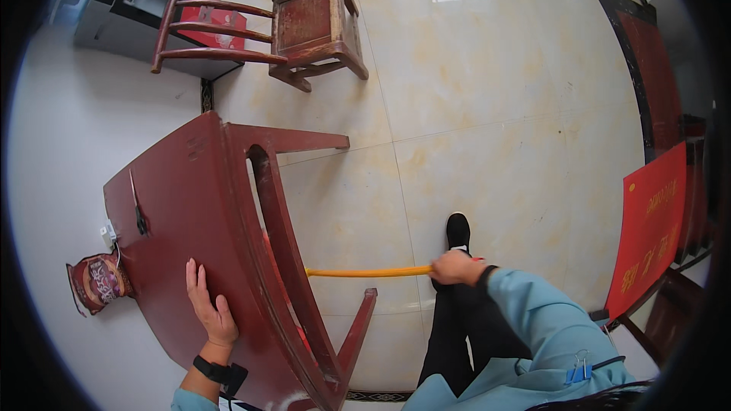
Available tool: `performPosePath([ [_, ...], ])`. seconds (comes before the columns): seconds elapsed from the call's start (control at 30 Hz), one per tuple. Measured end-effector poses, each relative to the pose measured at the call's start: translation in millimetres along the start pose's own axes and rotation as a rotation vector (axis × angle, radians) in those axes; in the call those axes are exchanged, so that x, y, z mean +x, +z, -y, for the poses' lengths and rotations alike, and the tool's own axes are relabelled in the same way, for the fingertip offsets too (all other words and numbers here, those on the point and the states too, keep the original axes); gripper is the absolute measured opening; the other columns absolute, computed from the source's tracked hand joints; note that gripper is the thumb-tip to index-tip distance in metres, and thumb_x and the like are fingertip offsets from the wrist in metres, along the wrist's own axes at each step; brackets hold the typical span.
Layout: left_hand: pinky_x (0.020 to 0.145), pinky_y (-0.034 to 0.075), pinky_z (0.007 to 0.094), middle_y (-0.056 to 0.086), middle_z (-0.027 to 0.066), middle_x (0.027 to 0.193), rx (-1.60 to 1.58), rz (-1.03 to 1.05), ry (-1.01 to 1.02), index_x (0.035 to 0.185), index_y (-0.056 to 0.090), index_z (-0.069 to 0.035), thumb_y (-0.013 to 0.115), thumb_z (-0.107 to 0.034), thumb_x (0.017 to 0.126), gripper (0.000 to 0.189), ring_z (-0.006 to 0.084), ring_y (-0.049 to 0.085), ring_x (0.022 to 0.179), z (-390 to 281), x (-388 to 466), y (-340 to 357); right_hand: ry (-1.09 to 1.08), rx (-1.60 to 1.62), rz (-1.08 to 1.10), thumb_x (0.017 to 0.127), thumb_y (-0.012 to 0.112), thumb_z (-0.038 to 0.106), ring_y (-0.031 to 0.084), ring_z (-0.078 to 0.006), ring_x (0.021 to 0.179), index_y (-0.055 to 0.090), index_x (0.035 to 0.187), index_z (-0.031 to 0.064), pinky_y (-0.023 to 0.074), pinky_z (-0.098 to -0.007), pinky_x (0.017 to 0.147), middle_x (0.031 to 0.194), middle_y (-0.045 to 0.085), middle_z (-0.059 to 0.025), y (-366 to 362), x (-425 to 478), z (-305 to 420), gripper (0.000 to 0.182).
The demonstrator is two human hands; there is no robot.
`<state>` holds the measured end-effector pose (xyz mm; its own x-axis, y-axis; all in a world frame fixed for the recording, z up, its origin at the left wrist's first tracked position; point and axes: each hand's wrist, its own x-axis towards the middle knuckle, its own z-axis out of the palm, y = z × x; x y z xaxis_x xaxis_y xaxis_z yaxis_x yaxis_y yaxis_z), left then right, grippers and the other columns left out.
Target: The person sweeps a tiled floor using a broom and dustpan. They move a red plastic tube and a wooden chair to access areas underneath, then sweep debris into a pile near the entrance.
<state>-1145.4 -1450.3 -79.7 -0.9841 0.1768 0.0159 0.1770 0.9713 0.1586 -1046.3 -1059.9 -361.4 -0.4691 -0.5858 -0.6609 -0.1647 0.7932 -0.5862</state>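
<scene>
My right hand point(453, 268) is closed around one end of a long, thin yellow-orange rod or handle point(371, 272). The rod's far end reaches the side of a dark red wooden table point(188, 205), and what lies beyond it there is hidden. A bit of red shows beside my right wrist. My left hand point(208, 305) is spread on the tabletop and holds nothing. Farther up the same top lies a thin tool with a black handle point(140, 220), perhaps scissors. At the table's wall side are a printed snack bag point(100, 284) and a white plug or adapter point(108, 234).
A wooden chair point(302, 25) stands on the tiled floor point(485, 97), near a grey appliance point(114, 40) and a red box point(220, 25). To the right is a red sheet point(645, 228) bearing writing. A table leg point(361, 325) juts out near my feet.
</scene>
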Motion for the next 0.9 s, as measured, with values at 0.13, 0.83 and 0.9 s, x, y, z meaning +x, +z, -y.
performPosePath([
  [0.13,0.105,0.019,0.0418,0.026,0.0192,0.139,0.007,0.051,-0.054,0.13,0.032,0.001,0.03,-0.033,0.09,0.052,0.0341,0.025,0.128,-2,3,1,-0.207,0.013,-0.007,0.076,0.051,0.015,0.063,-0.0264,0.075,0.065,0.078,0.0084,0.0495,-0.0383,0.063,0.08,0.065,-0.0104,13,152,116,0.015],
  [0.83,0.105,0.018,0.0429,0.025,0.0219,0.139,-0.006,0.092,-0.072,0.129,0.032,0.005,0.033,-0.031,0.09,0.053,0.0355,0.025,0.128,1,10,0,0.263,0.257,-0.211,0.085,0.047,0.035,0.061,-0.0321,0.073,0.057,0.088,0.0047,0.0483,-0.0426,0.066,0.078,0.063,-0.0138,-12,132,-42,0.032],
  [0.9,0.104,0.02,0.0447,0.027,0.0217,0.138,-0.02,0.078,-0.083,0.128,0.034,0.004,0.033,-0.03,0.089,0.052,0.0369,0.025,0.128,1,7,-1,0.288,0.141,-0.145,0.085,0.047,0.039,0.06,-0.0334,0.069,0.057,0.084,0.0045,0.0476,-0.0444,0.064,0.075,0.063,-0.0157,-16,75,-88,0.036],
])
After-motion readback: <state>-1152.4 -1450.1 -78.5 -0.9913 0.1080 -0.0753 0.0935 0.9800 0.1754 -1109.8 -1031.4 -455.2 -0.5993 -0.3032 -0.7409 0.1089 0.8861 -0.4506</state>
